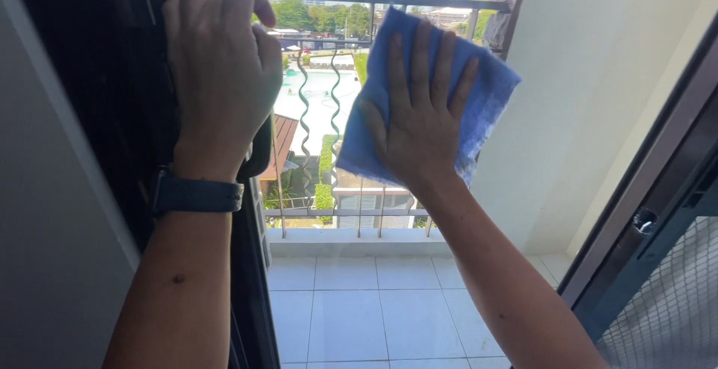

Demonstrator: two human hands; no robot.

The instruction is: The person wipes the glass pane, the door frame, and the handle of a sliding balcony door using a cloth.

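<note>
- So we're mid-wipe on the glass pane (389, 279) here. It's so clear you mostly notice it because the cloth sits flat against it, with the balcony floor tiles (359, 309) and the wavy railing (334, 100) showing right through.
- Left side: the dark frame edge (112, 77) runs top to bottom, and our left hand (221, 70) is clenched around it, fingers curled over the edge. Looks to us like it's bracing or holding the panel steady. There's a dark watch band (196, 195) on that wrist.
- Centre-right, up high: the blue cloth (479, 107) is pressed on the pane under our right hand (420, 111), palm flat, fingers spread, not gripping, just pinning it.
- The cloth is a soft, slightly fuzzy blue rag, folded or bunched into a rough square, its right corner sticking out past the fingers and catching the sun.
- Next move, we reckon: keep even pressure and sweep across or down, since the lower pane is still to cover. Can't tell from here if the cloth is damp.
- Far right, a mesh screen (673, 317) with a small latch (644, 220).
</note>
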